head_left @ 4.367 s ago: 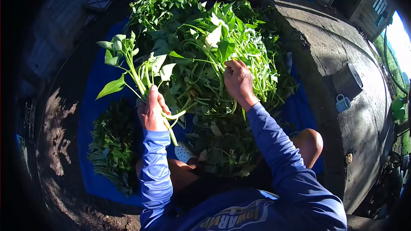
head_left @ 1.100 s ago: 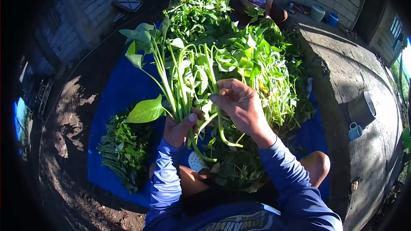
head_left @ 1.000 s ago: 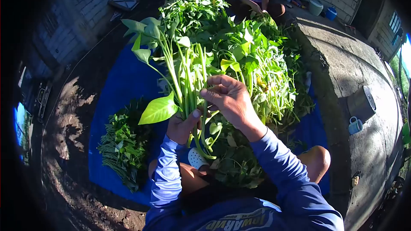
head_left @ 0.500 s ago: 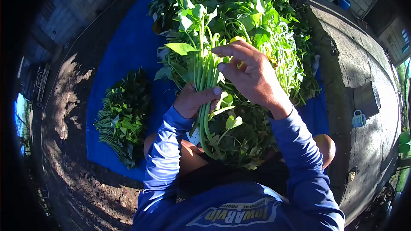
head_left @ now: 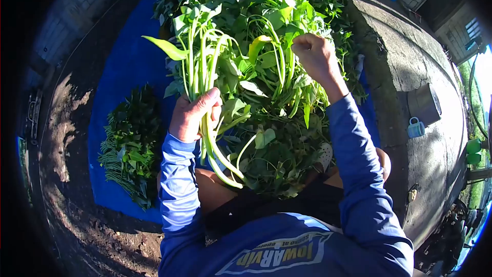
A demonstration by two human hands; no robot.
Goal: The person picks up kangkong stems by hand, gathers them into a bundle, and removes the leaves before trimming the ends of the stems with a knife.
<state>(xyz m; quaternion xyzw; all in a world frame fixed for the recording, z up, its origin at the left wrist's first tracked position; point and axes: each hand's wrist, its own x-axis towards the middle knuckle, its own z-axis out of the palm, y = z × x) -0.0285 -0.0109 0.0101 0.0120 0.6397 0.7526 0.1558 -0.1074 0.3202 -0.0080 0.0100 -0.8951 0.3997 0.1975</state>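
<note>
Stems [head_left: 205,72], light and limp, bunch best near their cut ends, where the left hand [head_left: 192,115] clamps them; right hand [head_left: 318,56] pinches strands from the heap [head_left: 266,97] beside.

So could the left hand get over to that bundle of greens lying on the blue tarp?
Probably not as it stands: the left hand is shut on a bunch of stems, though nothing blocks the way to the bundle.
</note>
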